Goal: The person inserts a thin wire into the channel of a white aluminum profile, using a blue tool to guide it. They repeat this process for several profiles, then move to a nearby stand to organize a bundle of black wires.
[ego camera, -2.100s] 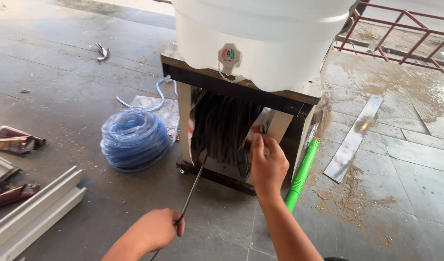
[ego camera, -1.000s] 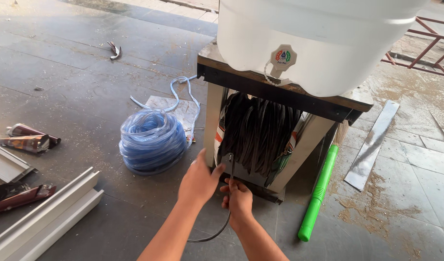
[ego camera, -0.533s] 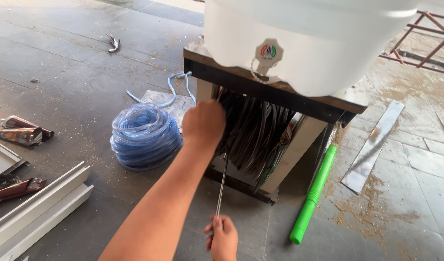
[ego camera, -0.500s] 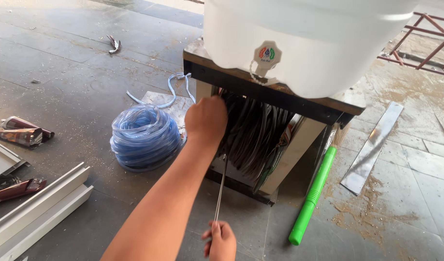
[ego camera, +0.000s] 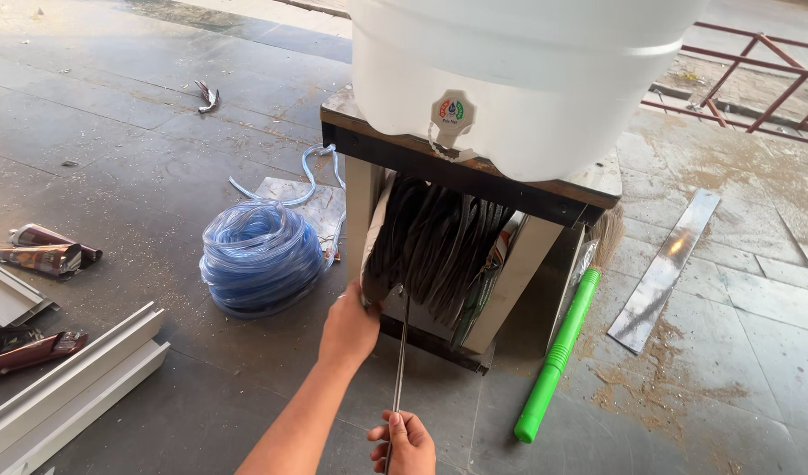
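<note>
Concrete floor; left hand (ego camera: 349, 327) grips dark coiled cable (ego camera: 435, 246) under stand.

Two bare limbs only. Left forearm (ego camera: 303, 418) entering from the 6 o'clock edge, slim, sleeveless as far as visible, ending in the left hand (ego camera: 349, 327) toward 12 o'clock. No watch, ring, band or glove. Right hand (ego camera: 405, 442) at 6 o'clock, likewise bare, its wrist cut off by the edge.
</note>
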